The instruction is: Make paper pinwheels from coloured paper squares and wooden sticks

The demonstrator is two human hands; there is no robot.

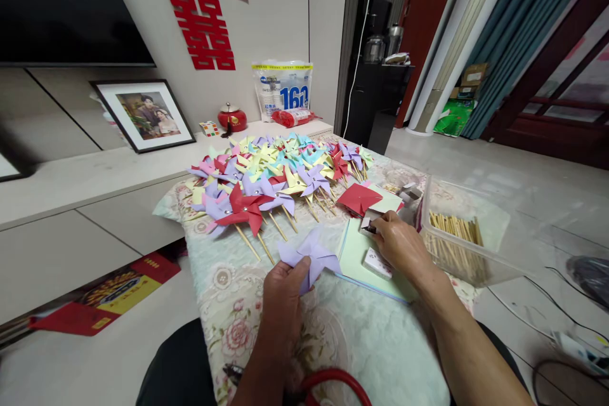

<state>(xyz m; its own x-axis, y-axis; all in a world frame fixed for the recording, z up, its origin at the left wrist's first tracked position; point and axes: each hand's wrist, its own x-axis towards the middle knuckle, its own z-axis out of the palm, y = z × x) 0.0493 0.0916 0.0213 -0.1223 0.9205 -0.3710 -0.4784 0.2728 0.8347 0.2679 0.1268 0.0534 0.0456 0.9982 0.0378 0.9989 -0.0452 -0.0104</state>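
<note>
A lavender paper pinwheel [310,256] with folded blades and no stick is pinched between the thumb and fingers of my left hand [286,288]. To the right, the fingers of my right hand [397,238] are closed together at a small open box [366,226]; what they grip is hidden. Under that hand lies a stack of pale green and blue paper [351,260], with a small white box [378,263] on it. Red folded paper pieces [358,198] sit just beyond. Many finished pinwheels [245,208] on sticks are heaped at the back of the cloth-covered table.
A clear plastic bin [495,266] of wooden sticks [457,231] stands at the right. Red curved handles [335,375] show at the near edge. Behind the table, a low white cabinet [61,184] holds a framed photo [147,117], a red pot [232,119] and a plastic bag [283,85].
</note>
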